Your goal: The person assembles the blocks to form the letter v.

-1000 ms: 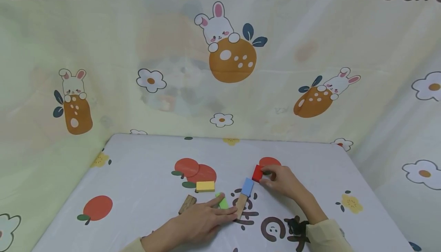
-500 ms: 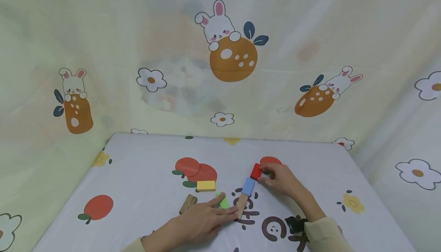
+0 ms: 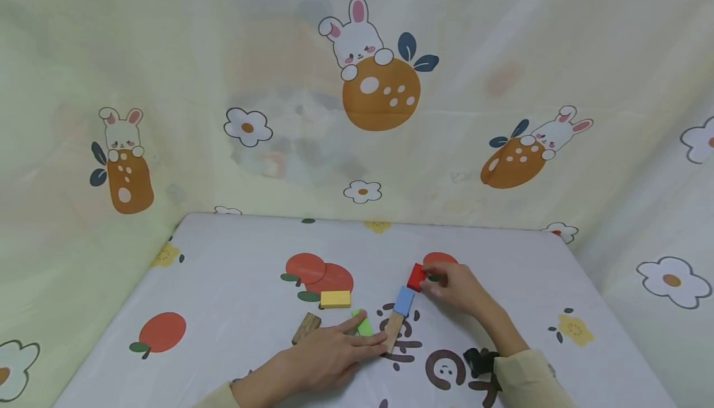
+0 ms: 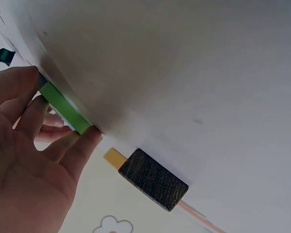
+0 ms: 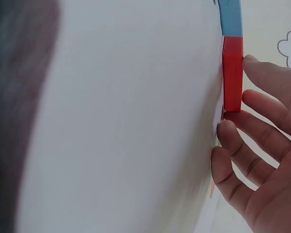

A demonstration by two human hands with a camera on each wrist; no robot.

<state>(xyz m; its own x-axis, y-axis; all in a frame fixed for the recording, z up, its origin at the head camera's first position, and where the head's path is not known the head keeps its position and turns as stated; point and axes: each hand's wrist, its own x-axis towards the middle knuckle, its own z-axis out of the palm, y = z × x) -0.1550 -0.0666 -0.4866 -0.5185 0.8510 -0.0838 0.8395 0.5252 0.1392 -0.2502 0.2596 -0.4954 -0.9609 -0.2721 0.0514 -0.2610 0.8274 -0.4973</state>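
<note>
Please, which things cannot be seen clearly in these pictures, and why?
Head: part of the green block, covered by the left hand.
Head: the black object, too small and dark to identify.
Left wrist: the teal object, cut off by the left edge.
Right wrist: part of the blue block, cut off by the top edge.

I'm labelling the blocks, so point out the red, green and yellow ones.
Red block [image 5: 234, 75]: right wrist view, middle of its visible side.
Green block [image 4: 65, 108]: left wrist view, midway along its visible face.
Yellow block [image 3: 335, 298]: head view, middle of its top face.
</note>
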